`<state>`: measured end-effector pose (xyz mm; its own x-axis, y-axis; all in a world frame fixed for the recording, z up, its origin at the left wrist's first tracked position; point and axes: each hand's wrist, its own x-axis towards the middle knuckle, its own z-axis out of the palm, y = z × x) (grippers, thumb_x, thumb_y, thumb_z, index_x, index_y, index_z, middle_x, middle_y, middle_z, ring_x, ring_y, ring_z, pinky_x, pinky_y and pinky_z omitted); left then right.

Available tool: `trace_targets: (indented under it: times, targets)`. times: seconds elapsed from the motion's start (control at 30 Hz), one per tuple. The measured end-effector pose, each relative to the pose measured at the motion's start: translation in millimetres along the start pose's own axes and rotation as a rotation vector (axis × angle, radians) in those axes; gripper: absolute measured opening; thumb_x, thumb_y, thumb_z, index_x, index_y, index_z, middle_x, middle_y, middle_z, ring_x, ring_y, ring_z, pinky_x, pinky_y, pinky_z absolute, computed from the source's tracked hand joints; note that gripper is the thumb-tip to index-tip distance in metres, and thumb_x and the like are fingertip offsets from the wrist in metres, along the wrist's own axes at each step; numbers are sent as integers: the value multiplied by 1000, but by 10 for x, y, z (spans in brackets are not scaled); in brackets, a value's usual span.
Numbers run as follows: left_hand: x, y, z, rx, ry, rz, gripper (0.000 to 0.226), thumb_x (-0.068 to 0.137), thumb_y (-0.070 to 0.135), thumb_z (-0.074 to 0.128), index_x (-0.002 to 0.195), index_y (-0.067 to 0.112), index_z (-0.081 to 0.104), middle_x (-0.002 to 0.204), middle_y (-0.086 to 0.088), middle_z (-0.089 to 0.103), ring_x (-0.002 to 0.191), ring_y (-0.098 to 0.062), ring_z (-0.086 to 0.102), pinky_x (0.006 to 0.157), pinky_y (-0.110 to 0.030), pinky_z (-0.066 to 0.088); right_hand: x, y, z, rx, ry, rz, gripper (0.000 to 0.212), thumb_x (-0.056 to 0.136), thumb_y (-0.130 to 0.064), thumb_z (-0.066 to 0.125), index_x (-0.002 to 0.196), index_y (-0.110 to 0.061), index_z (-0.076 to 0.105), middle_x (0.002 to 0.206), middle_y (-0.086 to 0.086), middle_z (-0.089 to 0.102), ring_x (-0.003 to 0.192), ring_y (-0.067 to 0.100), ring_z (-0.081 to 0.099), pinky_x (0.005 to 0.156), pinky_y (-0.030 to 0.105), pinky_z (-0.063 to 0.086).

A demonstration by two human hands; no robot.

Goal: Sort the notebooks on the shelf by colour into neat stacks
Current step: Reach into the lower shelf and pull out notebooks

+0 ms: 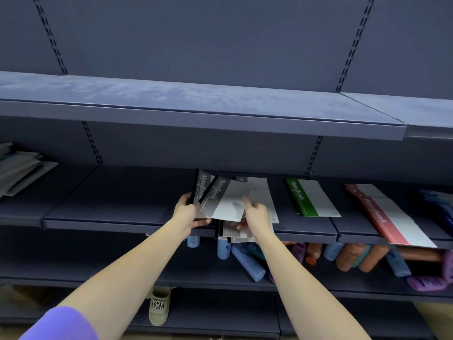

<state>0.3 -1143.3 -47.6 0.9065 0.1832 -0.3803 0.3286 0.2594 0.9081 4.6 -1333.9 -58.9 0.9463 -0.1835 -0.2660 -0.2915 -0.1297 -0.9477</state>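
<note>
Several grey notebooks [220, 197] with black spines lie fanned out in the middle of the dark shelf [117, 200]. My left hand [186, 212] grips the left edge of that fan, thumb on top. My right hand [255, 214] holds the fan's right side, with more grey notebooks [235, 233] overhanging the shelf edge under it. To the right a green notebook stack [311, 198] lies flat on the shelf. Further right sits a red notebook stack [389, 217], jutting over the front edge.
Pale papers or envelopes [19, 168] are piled at the shelf's far left. Blue items [438, 204] show at the far right. The shelf below holds blue, orange and purple tubes [348, 258]. A beige slipper [158, 306] stands on the lowest shelf.
</note>
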Motion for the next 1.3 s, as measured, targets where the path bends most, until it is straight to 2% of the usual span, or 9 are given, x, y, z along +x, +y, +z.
trace_targets:
  times: [0.1, 0.2, 0.4, 0.57, 0.67, 0.77, 0.83, 1.13, 1.3]
  targets:
    - [3, 7, 10, 38, -19, -8, 49, 101, 6, 51, 144, 27, 42, 114, -16, 64, 82, -38, 70, 58, -40, 58, 28, 59, -50, -182, 31, -63, 29, 98, -28, 61, 109, -2, 54, 82, 12, 62, 52, 23, 60, 45, 23, 44]
    - [-13, 45, 11, 61, 11, 26, 46, 101, 7, 47, 142, 27, 43, 106, -9, 63, 84, -33, 67, 63, -43, 60, 49, 101, -152, -390, 141, -138, 18, 99, -25, 56, 102, -8, 55, 85, 7, 60, 80, 30, 60, 65, 32, 47]
    - [71, 94, -148, 60, 177, 87, 49, 99, 9, 43, 143, 29, 41, 100, -10, 67, 67, -30, 67, 51, -32, 53, 26, 164, -362, -810, 282, -92, 26, 98, -28, 54, 113, -8, 60, 116, 13, 57, 101, 35, 61, 75, 34, 43]
    - [73, 114, -141, 63, 157, 79, 49, 97, 6, 42, 142, 26, 42, 96, -13, 70, 59, -26, 65, 47, -28, 47, 8, 174, -320, -808, 306, -67, 33, 98, -23, 52, 126, -6, 48, 126, 16, 51, 105, 37, 61, 72, 36, 40]
    - [39, 102, -45, 93, 83, 67, 46, 99, 9, 48, 142, 24, 43, 92, -13, 71, 58, -27, 65, 49, -29, 49, 20, 109, -238, -755, 281, -76, 28, 101, -30, 44, 110, -8, 58, 108, 13, 63, 100, 34, 63, 76, 35, 44]
    - [-5, 66, 88, 126, 3, 39, 42, 101, 11, 50, 140, 24, 45, 92, -12, 70, 60, -28, 65, 50, -31, 51, 34, 59, -126, -479, 47, -63, 36, 103, -39, 39, 99, -11, 61, 79, 6, 69, 70, 25, 70, 63, 34, 57]
    - [-28, 36, 177, 157, -37, 34, 41, 101, 13, 51, 140, 25, 45, 95, -12, 69, 62, -28, 65, 50, -31, 53, 13, 23, -83, -364, -55, -63, 36, 102, -43, 47, 98, -9, 58, 65, 5, 63, 53, 21, 64, 48, 27, 47]
    - [-18, -30, 252, 393, -35, 172, 34, 93, 10, 63, 125, 17, 54, 100, -8, 64, 77, -25, 67, 49, -32, 57, 23, 68, -257, -506, 110, -150, 24, 97, -35, 60, 87, -15, 51, 72, -2, 54, 75, 24, 55, 65, 35, 43]
    - [93, -64, 173, 488, 65, 194, 28, 90, -2, 51, 113, 13, 59, 90, -13, 66, 64, -21, 64, 49, -28, 54, 0, 127, -346, -672, 174, -118, 21, 95, -37, 59, 91, -17, 54, 91, 5, 63, 90, 31, 61, 71, 33, 45]
